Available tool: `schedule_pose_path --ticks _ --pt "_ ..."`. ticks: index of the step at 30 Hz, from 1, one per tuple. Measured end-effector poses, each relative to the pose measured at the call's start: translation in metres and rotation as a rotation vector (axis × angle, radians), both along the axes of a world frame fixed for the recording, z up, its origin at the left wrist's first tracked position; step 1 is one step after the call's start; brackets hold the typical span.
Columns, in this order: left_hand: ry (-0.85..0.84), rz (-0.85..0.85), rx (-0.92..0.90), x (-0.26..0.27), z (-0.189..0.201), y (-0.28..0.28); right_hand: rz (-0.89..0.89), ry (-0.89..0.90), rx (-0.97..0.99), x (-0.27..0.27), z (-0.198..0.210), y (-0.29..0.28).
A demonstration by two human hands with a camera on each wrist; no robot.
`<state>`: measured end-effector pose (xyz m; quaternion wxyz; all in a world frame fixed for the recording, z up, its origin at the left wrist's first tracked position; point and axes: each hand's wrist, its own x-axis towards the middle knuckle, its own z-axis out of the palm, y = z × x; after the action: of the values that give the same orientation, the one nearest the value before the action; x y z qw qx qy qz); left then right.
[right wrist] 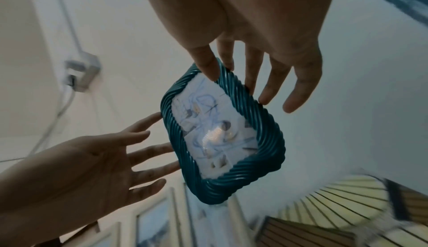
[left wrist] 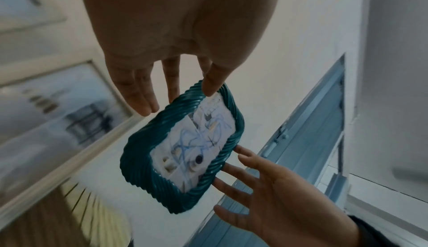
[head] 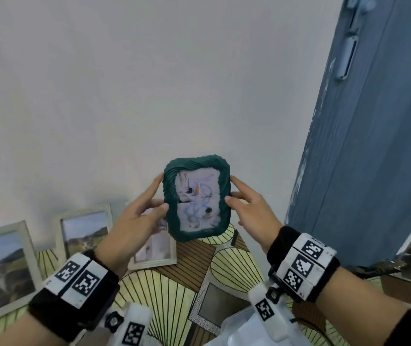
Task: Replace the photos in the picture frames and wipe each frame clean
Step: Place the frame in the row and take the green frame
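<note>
A teal twisted-rope picture frame [head: 197, 198] is held upright in the air between both hands, in front of the white wall. Its photo [head: 198, 199] is pale with small objects, and blue scribbles run across the glass. My left hand [head: 158, 196] pinches the frame's left edge, thumb on the front and fingers behind. My right hand [head: 231, 189] pinches the right edge the same way. The left wrist view shows the frame [left wrist: 183, 152] under my left thumb [left wrist: 209, 88]. In the right wrist view the right thumb [right wrist: 208, 68] lies on the frame [right wrist: 222, 133].
Two white frames [head: 2, 268] [head: 84, 228] with landscape photos lean on the wall at the left. Another white frame [head: 157, 248] lies flat below the left hand. The surface has a patterned cloth [head: 174, 290]. A blue door [head: 374, 146] stands at the right, and a clear plastic box [head: 239, 328] is near the bottom.
</note>
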<state>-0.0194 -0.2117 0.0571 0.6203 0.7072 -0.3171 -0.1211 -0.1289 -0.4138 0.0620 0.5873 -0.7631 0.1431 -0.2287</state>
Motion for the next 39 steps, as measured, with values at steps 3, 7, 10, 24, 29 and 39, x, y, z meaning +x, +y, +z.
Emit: schedule_pose_path --ticks 3,7,10,24,29,39 --pt "-0.126 0.004 -0.058 -0.023 0.022 0.04 0.01 -0.151 -0.036 -0.023 0.012 0.034" --pt "-0.196 0.069 -0.103 -0.057 0.024 0.093 0.088 -0.274 -0.117 -0.056 0.007 0.083" --pt "-0.199 0.116 -0.13 -0.077 0.011 0.13 0.214 -0.301 -0.052 -0.075 -0.006 0.113" --pt "0.008 0.181 -0.056 -0.143 -0.056 0.216 0.353 -0.111 0.215 -0.127 -0.08 0.18" --pt "0.15 0.178 -0.023 -0.154 -0.079 0.228 0.39 0.031 0.233 -0.139 -0.094 0.183" --pt "0.271 0.2 0.267 -0.157 -0.117 0.217 0.384 0.268 0.09 -0.136 -0.139 0.174"
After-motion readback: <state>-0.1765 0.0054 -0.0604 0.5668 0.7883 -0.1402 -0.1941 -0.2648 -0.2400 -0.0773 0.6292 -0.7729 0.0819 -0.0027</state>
